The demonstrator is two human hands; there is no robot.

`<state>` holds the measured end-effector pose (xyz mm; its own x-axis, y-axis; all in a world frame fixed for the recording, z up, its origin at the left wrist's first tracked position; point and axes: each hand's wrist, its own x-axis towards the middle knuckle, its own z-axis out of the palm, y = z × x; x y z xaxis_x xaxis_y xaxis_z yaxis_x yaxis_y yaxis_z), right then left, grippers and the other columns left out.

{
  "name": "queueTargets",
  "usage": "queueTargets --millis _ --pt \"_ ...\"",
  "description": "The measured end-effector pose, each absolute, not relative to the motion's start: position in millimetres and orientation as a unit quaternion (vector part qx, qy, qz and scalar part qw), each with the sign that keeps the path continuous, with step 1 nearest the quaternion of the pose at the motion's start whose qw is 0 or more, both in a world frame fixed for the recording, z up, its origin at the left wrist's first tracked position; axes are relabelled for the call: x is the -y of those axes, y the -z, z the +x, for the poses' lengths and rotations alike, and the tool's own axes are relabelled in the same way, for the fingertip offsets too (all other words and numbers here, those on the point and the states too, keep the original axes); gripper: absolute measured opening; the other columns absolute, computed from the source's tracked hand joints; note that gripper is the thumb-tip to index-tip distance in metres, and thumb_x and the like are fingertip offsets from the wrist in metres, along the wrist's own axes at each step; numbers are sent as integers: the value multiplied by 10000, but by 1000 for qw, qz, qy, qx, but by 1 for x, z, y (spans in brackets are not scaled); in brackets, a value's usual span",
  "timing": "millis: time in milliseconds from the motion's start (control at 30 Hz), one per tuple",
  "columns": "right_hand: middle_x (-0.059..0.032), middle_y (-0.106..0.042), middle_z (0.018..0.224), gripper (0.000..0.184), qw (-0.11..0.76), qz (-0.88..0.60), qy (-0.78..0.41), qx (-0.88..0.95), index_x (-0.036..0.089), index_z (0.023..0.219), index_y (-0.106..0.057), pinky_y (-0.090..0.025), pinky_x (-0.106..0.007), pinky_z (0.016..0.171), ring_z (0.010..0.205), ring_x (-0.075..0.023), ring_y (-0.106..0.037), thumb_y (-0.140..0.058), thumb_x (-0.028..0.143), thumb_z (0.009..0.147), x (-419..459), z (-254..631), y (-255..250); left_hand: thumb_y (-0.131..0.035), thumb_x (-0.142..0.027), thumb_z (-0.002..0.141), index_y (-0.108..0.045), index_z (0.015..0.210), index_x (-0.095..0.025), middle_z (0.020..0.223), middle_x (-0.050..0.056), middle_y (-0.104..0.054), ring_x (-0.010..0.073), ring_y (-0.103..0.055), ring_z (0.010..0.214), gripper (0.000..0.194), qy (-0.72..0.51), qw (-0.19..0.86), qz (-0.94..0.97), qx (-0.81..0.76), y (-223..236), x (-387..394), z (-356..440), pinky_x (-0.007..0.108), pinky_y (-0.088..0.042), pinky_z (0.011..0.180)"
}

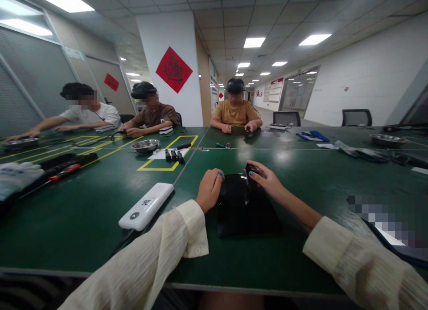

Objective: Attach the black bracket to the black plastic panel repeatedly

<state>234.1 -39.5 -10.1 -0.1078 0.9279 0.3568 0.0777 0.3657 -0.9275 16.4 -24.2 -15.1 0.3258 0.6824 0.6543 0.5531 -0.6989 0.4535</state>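
A glossy black panel [247, 221] with a wide, flat shape lies on the green table in front of me. My left hand [210, 190] is closed at its far left edge, the thumb lying along that side and the other fingers curled. Above the panel's far right part, my right hand [265, 180] pinches a small, dark, flat piece [249, 173] between thumb and fingers. That piece stands roughly upright. Whether it touches the panel or is joined to it, I cannot tell.
Left of my forearm lies a white power bank [147, 206] with a cable. Beyond are a metal bowl [145, 145], black clips [174, 156] and a screwdriver [65, 173]. A blurred-out device [388, 221] lies right. Several people sit across the green table [110, 185].
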Motion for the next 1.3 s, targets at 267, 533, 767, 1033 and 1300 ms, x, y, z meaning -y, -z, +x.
queueTargets --millis 267,533,767,1033,1300 --pt "-72 -592 1143 623 522 -381 -397 652 235 1252 -499 -401 -383 946 1041 -211 -553 -662 450 690 34 236 18 -246 -307 915 -484 772 -199 770 30 -532 164 -482 785 298 -435 79 811 -383 14 24 16 302 -393 732" --pt "-59 -581 1155 638 414 -359 -397 736 250 1272 -484 -458 -344 847 981 -204 -570 -676 433 692 39 242 13 -240 -308 922 -480 770 -196 767 26 -531 157 -474 774 305 -434 72 816 -374 14 25 17 295 -383 747" --pt "-56 -627 1083 543 427 -349 -421 720 232 1285 -489 -405 -393 907 1038 -221 -548 -375 545 857 35 245 12 -241 -311 925 -484 778 -195 768 26 -529 159 -475 779 306 -431 72 819 -372 14 26 17 296 -381 748" --pt "-40 -604 1125 535 419 -377 -359 744 281 1275 -499 -339 -445 971 1087 -249 -497 -363 570 846 35 246 13 -242 -315 919 -489 758 -199 741 22 -532 160 -482 757 317 -416 60 824 -381 11 28 16 296 -383 719" --pt "-65 -537 1123 564 386 -398 -288 781 270 1287 -454 -406 -379 869 988 -216 -507 -546 498 779 40 245 15 -235 -323 913 -473 684 -201 682 19 -521 165 -479 721 352 -402 46 826 -392 11 27 16 299 -373 682"
